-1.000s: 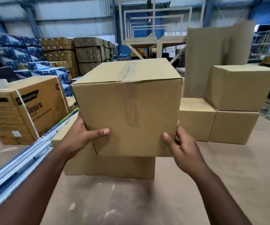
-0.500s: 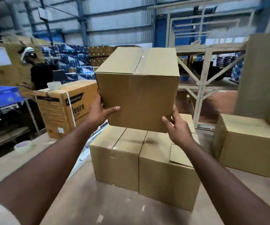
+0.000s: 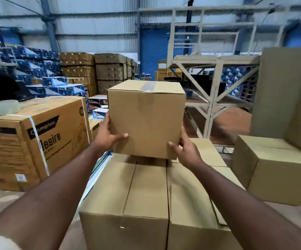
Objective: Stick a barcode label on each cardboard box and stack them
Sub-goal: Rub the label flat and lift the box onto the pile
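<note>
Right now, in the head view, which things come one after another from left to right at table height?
Tape roll → printed carton → left hand → held box → right hand → plain box at right.

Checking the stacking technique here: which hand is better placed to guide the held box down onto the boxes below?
Probably the right hand: it grips the held box at its bottom corner, just above the lower boxes. The left hand holds higher up the side.
</note>
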The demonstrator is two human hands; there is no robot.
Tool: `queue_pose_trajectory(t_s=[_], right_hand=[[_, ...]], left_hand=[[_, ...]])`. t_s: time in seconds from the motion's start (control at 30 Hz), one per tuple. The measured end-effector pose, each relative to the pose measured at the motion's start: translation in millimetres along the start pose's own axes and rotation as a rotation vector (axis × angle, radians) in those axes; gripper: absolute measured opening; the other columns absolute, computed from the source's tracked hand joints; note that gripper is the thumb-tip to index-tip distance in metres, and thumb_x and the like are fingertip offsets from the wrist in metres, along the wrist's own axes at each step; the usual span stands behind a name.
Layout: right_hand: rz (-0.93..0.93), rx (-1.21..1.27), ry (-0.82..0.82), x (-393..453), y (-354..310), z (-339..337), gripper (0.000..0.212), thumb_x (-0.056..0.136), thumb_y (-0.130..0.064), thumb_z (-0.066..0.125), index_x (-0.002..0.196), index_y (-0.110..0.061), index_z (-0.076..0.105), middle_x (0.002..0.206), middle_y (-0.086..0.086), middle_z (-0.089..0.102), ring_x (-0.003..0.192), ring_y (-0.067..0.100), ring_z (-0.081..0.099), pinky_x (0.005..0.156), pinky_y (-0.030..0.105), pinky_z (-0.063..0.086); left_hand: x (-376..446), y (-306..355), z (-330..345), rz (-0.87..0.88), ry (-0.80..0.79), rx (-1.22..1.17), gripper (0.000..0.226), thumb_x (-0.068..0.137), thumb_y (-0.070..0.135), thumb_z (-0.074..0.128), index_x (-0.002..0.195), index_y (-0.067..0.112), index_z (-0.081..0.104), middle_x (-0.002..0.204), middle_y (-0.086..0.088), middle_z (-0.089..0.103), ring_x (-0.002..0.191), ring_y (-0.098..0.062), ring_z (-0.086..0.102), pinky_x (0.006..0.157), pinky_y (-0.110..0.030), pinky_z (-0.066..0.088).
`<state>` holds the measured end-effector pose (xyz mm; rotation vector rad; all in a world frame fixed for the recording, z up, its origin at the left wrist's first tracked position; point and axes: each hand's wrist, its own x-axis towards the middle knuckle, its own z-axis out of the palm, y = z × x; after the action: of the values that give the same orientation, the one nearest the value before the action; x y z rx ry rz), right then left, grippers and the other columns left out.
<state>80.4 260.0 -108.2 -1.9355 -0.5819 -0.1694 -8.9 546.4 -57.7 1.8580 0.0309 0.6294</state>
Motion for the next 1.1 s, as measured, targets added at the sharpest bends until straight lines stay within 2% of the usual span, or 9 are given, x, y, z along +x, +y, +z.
queue_pose_trajectory(t_s=[0.17,0.27,0.4,0.47,0.57,0.63,0.73,0.87,1.1], right_hand=[[0.011,-0.039,0.123,22,18,25,0.09,0.099,-0.035,0.067,0.156,-0.063,0.004,0.143,-0.009,0.062,0.126,0.013,0.062,0.107,0.042,0.053],[0.033,-0.062,0.112,29,33,40,0.089,0.1,-0.034,0.067,0.158,-0.059,0.004,0.144,-0.008,0.062,0.125,0.011,0.062,0.105,0.038,0.053],[0.06,-0.053,0.071,38,52,56,0.086,0.1,-0.031,0.068,0.159,-0.058,0.01,0.144,-0.011,0.063,0.127,0.009,0.062,0.108,0.04,0.053],[0.069,-0.066,0.074,41,56,61,0.085,0.099,-0.035,0.068,0.158,-0.058,0.011,0.143,-0.01,0.063,0.126,0.012,0.063,0.107,0.042,0.053],[0.114,-0.1,0.026,43,60,66,0.091,0.093,-0.042,0.073,0.16,-0.05,0.012,0.142,-0.009,0.063,0.124,0.016,0.062,0.106,0.038,0.052],[0.155,-0.141,0.001,40,62,70,0.096,0.09,-0.039,0.077,0.161,-0.042,0.013,0.141,-0.008,0.062,0.123,0.019,0.062,0.101,0.036,0.052],[0.16,-0.187,0.026,33,62,71,0.088,0.091,-0.037,0.074,0.159,-0.04,0.019,0.135,-0.009,0.064,0.117,0.02,0.063,0.094,0.036,0.052],[0.168,-0.17,0.04,23,60,69,0.078,0.093,-0.036,0.073,0.156,-0.04,0.028,0.125,-0.014,0.064,0.11,0.015,0.063,0.09,0.033,0.051],[0.19,-0.141,-0.006,22,57,68,0.068,0.091,-0.034,0.076,0.15,-0.036,0.041,0.122,-0.013,0.067,0.108,0.013,0.065,0.082,0.027,0.049]], left_hand=[[39,-38,0,0.045,-0.011,0.009,0.1,0.079,0.001,0.083,0.156,0.03,0.027,0.145,0.005,0.05,0.129,-0.016,0.051,0.11,-0.037,0.045],[47,-65,0,0.028,-0.009,0.011,0.099,0.078,-0.004,0.082,0.156,0.027,0.03,0.14,0.008,0.053,0.125,-0.012,0.053,0.107,-0.029,0.048],[50,-105,-7,0.049,0.002,0.032,0.103,0.075,0.006,0.088,0.155,0.036,0.031,0.15,0.008,0.05,0.134,-0.014,0.051,0.112,-0.038,0.044],[46,-113,-7,0.012,0.006,-0.004,0.101,0.075,0.007,0.089,0.153,0.037,0.033,0.144,0.012,0.053,0.129,-0.005,0.054,0.109,-0.032,0.046],[37,-122,0,-0.106,-0.059,-0.059,0.096,0.076,0.009,0.088,0.153,0.027,0.034,0.127,0.02,0.059,0.107,0.012,0.061,0.102,-0.028,0.051],[29,-131,2,-0.167,-0.067,-0.057,0.086,0.078,0.01,0.087,0.148,0.026,0.04,0.122,0.016,0.064,0.104,0.006,0.064,0.103,-0.034,0.051],[19,-140,2,-0.187,-0.008,-0.053,0.074,0.078,0.013,0.087,0.14,0.029,0.05,0.129,0.004,0.067,0.114,-0.012,0.066,0.106,-0.046,0.051],[4,-140,-1,-0.166,0.041,-0.036,0.073,0.079,0.013,0.087,0.143,0.025,0.053,0.13,0.005,0.068,0.115,-0.014,0.066,0.102,-0.044,0.053],[-7,-145,-10,-0.243,0.047,-0.02,0.076,0.08,0.012,0.085,0.147,0.022,0.05,0.138,0.002,0.064,0.125,-0.019,0.062,0.108,-0.047,0.049]])
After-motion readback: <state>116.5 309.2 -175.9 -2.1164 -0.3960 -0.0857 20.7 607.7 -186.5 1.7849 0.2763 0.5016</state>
